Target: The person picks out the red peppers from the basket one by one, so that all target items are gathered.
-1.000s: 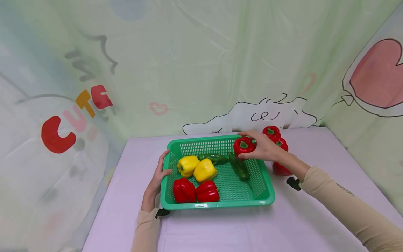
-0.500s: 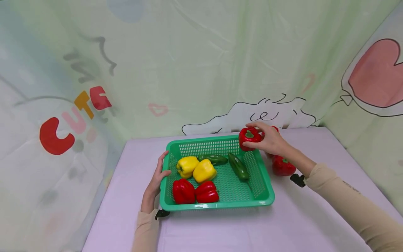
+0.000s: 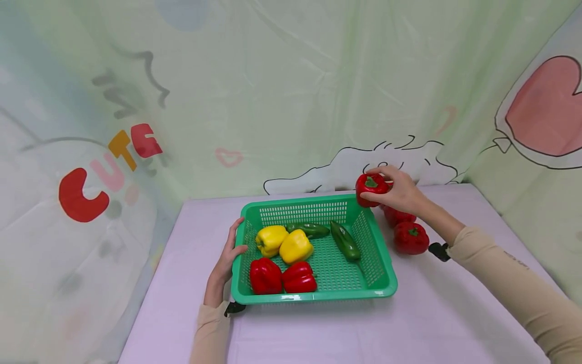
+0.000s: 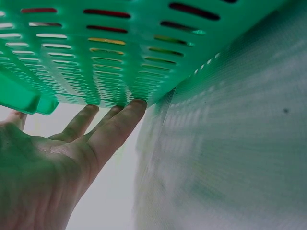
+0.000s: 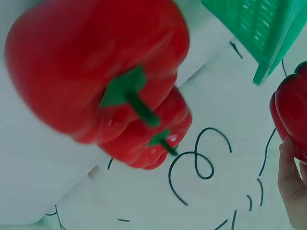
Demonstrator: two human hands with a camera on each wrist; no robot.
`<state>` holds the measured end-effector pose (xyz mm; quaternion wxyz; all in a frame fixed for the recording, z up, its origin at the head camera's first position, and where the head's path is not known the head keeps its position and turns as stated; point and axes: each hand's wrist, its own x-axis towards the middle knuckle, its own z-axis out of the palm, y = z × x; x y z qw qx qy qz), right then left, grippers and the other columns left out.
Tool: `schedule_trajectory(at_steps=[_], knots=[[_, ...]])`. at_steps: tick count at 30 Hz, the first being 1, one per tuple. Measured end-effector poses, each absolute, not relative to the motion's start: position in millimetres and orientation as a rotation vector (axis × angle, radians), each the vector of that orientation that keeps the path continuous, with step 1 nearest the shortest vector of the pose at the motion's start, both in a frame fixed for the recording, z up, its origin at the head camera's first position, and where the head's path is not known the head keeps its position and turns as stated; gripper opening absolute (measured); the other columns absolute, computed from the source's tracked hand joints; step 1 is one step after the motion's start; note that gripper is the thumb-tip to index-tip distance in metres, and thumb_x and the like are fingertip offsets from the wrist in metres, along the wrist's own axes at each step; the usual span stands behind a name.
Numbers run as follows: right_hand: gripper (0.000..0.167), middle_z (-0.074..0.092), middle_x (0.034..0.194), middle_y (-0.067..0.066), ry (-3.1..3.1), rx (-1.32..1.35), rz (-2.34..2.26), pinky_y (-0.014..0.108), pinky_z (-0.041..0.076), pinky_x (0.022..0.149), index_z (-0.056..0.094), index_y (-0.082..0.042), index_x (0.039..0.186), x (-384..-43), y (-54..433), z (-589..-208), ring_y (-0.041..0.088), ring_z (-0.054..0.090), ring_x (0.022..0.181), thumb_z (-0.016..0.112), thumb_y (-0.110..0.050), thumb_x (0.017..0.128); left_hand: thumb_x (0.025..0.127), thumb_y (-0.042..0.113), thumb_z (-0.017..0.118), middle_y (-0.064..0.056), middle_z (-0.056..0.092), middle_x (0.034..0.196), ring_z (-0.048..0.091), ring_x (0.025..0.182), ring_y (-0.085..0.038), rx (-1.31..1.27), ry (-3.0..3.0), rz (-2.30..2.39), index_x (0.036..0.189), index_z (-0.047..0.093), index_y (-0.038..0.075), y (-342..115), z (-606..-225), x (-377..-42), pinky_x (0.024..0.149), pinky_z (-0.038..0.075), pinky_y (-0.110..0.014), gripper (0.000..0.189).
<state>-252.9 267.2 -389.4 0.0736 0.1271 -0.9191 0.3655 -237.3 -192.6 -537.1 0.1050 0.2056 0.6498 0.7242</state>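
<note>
My right hand point(image 3: 397, 192) grips a red bell pepper point(image 3: 371, 189) by its sides, above the far right corner of the green basket point(image 3: 313, 298). In the right wrist view this pepper point(image 5: 293, 110) is cut off at the right edge, pressed by a fingertip. On the table beside the basket stand other red bell peppers point(image 3: 410, 237), partly hidden behind my hand; the right wrist view shows their green stems. At the basket's left side my left hand point(image 3: 224, 260) holds the rim, thumb over it and fingers point(image 4: 115, 132) against the outer slotted wall.
Inside the basket lie two yellow bell peppers point(image 3: 295, 246), two red ones point(image 3: 299, 277) and two long green peppers point(image 3: 344, 241). A lilac-covered table point(image 3: 313, 333) carries it all. A printed curtain point(image 3: 291, 101) hangs close behind.
My right hand has moved up and to the right with the red bell pepper, from over the basket's inside to its far right corner. My left hand and the basket stay put.
</note>
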Motion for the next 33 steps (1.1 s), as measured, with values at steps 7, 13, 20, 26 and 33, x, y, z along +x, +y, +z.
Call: schedule_trajectory(at_steps=[7,13,20,26,33], knots=[[0.063,0.052,0.131,0.017,-2.715,0.378,1.049,0.057,0.053,0.081,0.054,-0.005,0.135,-260.2,281.7,-389.4,0.039,0.048,0.119,0.08,-0.021,0.081,0.096,0.006,0.041,-0.022,0.019,0.157,0.033,0.131,-0.045,0.604,1.913,2.142,0.157,0.008,0.021,-191.0,-537.9,-237.8,0.093,0.05,-0.034,0.071],[0.064,0.051,0.133,0.019,-2.713,0.351,1.014,0.056,0.051,0.082,0.052,-0.003,0.136,-264.7,292.7,-388.8,0.039,0.047,0.117,0.079,-0.023,0.081,0.096,0.007,0.042,-0.02,0.019,0.158,0.033,0.131,-0.045,0.576,1.915,2.142,0.157,0.008,0.023,-191.0,-541.0,-235.3,0.094,0.049,-0.038,0.071],[0.062,0.051,0.131,0.02,-2.699,0.287,0.979,0.043,0.049,0.079,0.052,-0.003,0.136,-271.9,307.4,-386.5,0.038,0.048,0.114,0.077,-0.026,0.084,0.096,0.006,0.042,-0.02,0.018,0.158,0.034,0.13,-0.046,0.576,1.907,2.146,0.157,0.008,0.022,-191.4,-542.0,-234.3,0.094,0.049,-0.037,0.072],[0.065,0.047,0.135,0.023,-2.697,0.248,0.998,0.047,0.049,0.081,0.049,0.0,0.138,-276.4,320.2,-389.0,0.042,0.045,0.117,0.075,-0.027,0.086,0.096,0.003,0.041,-0.022,0.018,0.157,0.034,0.129,-0.044,0.586,1.913,2.146,0.157,0.008,0.019,-192.2,-538.3,-235.1,0.095,0.049,-0.037,0.071],[0.07,0.043,0.136,0.028,-2.731,0.105,0.969,0.06,0.048,0.084,0.043,0.001,0.143,-283.5,340.4,-401.6,0.047,0.04,0.121,0.074,-0.028,0.087,0.096,0.004,0.041,-0.021,0.017,0.158,0.032,0.13,-0.044,0.607,1.905,2.152,0.157,0.008,0.019,-192.6,-537.9,-237.3,0.094,0.049,-0.034,0.071]])
